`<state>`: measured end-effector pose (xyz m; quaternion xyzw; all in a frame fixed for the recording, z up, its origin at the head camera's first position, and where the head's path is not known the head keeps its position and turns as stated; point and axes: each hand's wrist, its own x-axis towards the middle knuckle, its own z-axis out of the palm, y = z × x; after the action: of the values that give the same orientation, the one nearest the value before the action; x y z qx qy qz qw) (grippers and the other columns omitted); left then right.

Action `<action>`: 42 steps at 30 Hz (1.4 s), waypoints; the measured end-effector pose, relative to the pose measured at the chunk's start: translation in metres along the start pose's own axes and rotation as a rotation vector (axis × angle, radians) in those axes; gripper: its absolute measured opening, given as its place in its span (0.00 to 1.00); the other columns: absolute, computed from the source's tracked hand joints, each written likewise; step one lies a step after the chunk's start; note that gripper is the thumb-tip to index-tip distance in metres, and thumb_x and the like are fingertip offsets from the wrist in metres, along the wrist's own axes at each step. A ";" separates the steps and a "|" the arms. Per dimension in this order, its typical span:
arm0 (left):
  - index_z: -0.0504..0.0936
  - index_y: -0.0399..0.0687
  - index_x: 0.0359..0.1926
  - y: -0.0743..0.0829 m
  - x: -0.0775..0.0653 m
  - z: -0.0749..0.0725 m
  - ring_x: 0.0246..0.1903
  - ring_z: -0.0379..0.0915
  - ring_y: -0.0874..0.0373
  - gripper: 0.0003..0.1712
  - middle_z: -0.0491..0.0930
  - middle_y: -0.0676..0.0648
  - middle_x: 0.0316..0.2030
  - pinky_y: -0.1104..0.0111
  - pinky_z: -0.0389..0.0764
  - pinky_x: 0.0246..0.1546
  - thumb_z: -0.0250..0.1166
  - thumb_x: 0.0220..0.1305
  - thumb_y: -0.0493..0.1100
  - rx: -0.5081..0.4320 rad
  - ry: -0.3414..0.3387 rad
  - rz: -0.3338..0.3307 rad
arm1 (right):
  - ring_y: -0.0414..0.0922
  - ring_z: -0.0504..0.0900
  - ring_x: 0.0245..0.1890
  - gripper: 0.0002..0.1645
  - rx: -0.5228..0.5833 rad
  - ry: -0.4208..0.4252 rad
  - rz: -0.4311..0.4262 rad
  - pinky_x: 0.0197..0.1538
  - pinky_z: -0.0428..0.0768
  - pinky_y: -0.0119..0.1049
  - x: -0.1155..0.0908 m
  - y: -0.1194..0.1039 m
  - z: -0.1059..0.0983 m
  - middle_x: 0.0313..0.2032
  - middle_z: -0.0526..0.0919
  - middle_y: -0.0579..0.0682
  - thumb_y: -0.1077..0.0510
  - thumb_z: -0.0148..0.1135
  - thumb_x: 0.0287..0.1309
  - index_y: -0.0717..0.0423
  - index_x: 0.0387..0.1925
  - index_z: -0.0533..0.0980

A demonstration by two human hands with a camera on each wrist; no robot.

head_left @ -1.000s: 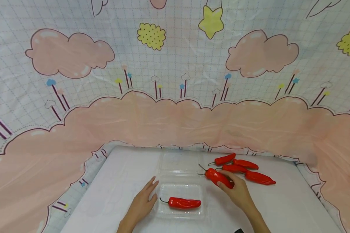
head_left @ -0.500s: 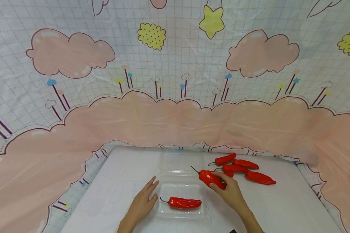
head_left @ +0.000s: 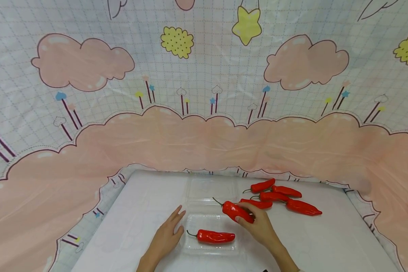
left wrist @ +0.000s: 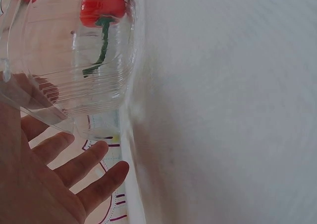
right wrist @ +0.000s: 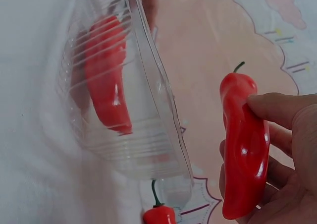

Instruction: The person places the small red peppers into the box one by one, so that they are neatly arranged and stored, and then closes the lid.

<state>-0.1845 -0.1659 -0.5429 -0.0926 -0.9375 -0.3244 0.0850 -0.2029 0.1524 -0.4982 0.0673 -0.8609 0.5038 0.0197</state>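
Note:
My right hand point(head_left: 257, 223) grips a shiny red chili pepper point(head_left: 236, 212) with a thin green stem, above the back right corner of a clear plastic box point(head_left: 187, 244). In the right wrist view, thumb and fingers wrap this pepper point(right wrist: 242, 149) from opposite sides. Inside the box lies another red pepper point(head_left: 215, 236), its stem toward the left. My left hand point(head_left: 166, 235) is at the box's left side, fingers spread and fairly straight; the left wrist view shows its fingers point(left wrist: 81, 167) next to the clear wall.
Several red peppers point(head_left: 273, 197) lie in a loose group at the back right of the white table point(head_left: 129, 211). The box's clear lid point(head_left: 210, 189) lies folded back behind it. A printed cloth point(head_left: 204, 143) rises behind the table.
My right hand has carried the gripped pepper leftward, from the pepper group to over the box's corner, uncovering another pepper behind it. The left hand has stayed in place.

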 end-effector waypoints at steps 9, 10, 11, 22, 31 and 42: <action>0.74 0.48 0.66 0.001 0.000 -0.001 0.63 0.73 0.46 0.28 0.65 0.50 0.72 0.47 0.75 0.60 0.62 0.64 0.39 0.001 0.003 0.003 | 0.45 0.79 0.49 0.26 -0.001 -0.036 -0.020 0.51 0.84 0.34 0.001 -0.003 0.010 0.51 0.83 0.44 0.55 0.73 0.52 0.38 0.54 0.79; 0.74 0.48 0.66 0.001 0.000 -0.001 0.63 0.73 0.46 0.28 0.65 0.50 0.72 0.47 0.75 0.60 0.62 0.64 0.39 0.002 0.002 0.002 | 0.45 0.79 0.49 0.26 -0.001 -0.043 -0.026 0.51 0.84 0.35 0.001 -0.003 0.011 0.51 0.83 0.44 0.55 0.73 0.53 0.39 0.55 0.79; 0.74 0.48 0.66 0.001 0.000 -0.001 0.63 0.73 0.46 0.28 0.65 0.50 0.72 0.47 0.75 0.60 0.62 0.64 0.39 0.003 0.002 0.002 | 0.45 0.80 0.49 0.26 0.000 -0.049 -0.034 0.51 0.84 0.36 0.000 -0.004 0.012 0.51 0.83 0.44 0.55 0.73 0.53 0.40 0.55 0.79; 0.74 0.48 0.66 0.001 0.001 0.000 0.63 0.73 0.45 0.28 0.65 0.50 0.72 0.45 0.75 0.59 0.62 0.64 0.40 0.004 0.003 -0.002 | 0.47 0.80 0.51 0.27 0.002 -0.107 -0.088 0.53 0.84 0.41 0.001 -0.008 0.023 0.53 0.83 0.47 0.51 0.72 0.55 0.46 0.57 0.78; 0.75 0.46 0.65 0.001 0.000 0.000 0.61 0.74 0.44 0.28 0.66 0.47 0.71 0.45 0.76 0.58 0.62 0.63 0.39 0.021 0.017 0.024 | 0.48 0.79 0.51 0.27 -0.024 -0.156 -0.098 0.54 0.84 0.44 0.004 -0.013 0.031 0.53 0.83 0.49 0.52 0.70 0.56 0.48 0.58 0.77; 0.74 0.48 0.66 0.000 0.001 0.001 0.62 0.74 0.47 0.28 0.65 0.49 0.72 0.46 0.75 0.59 0.63 0.65 0.41 0.014 -0.007 0.001 | 0.48 0.79 0.52 0.27 -0.022 -0.202 -0.096 0.58 0.81 0.49 0.007 -0.017 0.044 0.54 0.82 0.49 0.52 0.69 0.58 0.47 0.59 0.76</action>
<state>-0.1853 -0.1649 -0.5431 -0.0938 -0.9400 -0.3176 0.0823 -0.2061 0.1053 -0.5043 0.1587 -0.8599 0.4833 -0.0421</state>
